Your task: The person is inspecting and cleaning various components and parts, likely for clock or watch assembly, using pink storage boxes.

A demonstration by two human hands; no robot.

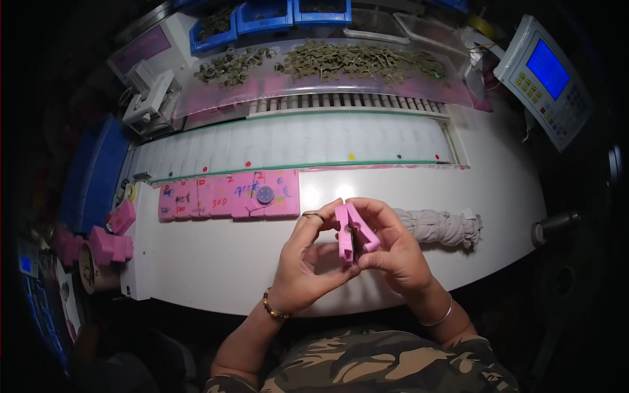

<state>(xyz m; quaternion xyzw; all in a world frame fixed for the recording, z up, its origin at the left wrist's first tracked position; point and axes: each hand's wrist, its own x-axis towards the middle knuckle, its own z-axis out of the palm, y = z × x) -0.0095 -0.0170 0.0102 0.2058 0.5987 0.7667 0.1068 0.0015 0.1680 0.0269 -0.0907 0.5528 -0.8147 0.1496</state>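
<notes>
A pink foam-like piece [346, 234] is held upright in front of me, between both hands. Its two pink parts meet at the top and spread apart lower down, with a small dark part showing in the gap. My left hand [303, 262] curves round its left side, fingertips at the top and thumb at the bottom edge. My right hand [401, 255] grips its right side, the thumb pressed near the lower end and the fingers behind it. Just right of my right hand lies a twisted grey cloth bundle [449, 226] on the white table [216, 262].
Flat pink blocks [219, 206] with handwriting lie at the left, a round dark knob [265, 194] on top. Behind runs a pale conveyor [295, 144] with rollers. Farther back are heaped small metal parts [347, 62], blue bins [264, 16] and a control panel [544, 72].
</notes>
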